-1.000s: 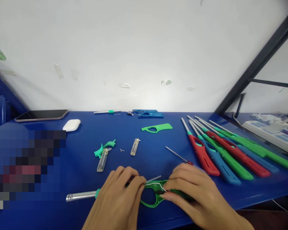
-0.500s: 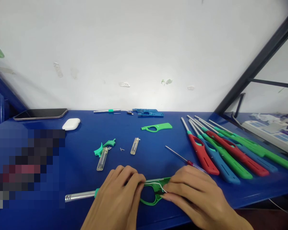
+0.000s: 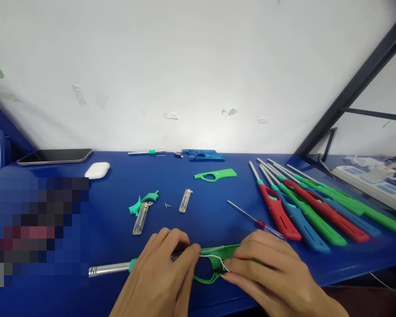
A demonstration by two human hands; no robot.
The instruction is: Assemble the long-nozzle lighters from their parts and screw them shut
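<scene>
A green long-nosed lighter lies open near the front edge of the blue table, its metal tube pointing left. My left hand is closed on the lighter's front part beside the teal collar. My right hand pinches the rear of the green body. A thin white wire curves between the fingertips of both hands, over the handle's opening.
Several red, blue and green lighters lie in a row at the right. A small screwdriver, clear fuel tanks, teal parts, a green shell, blue shells, a phone and a white earbud case lie farther back.
Both hands stay on the green lighter. The right hand has slid slightly right and down, and the white wire now lies lower across the handle.
</scene>
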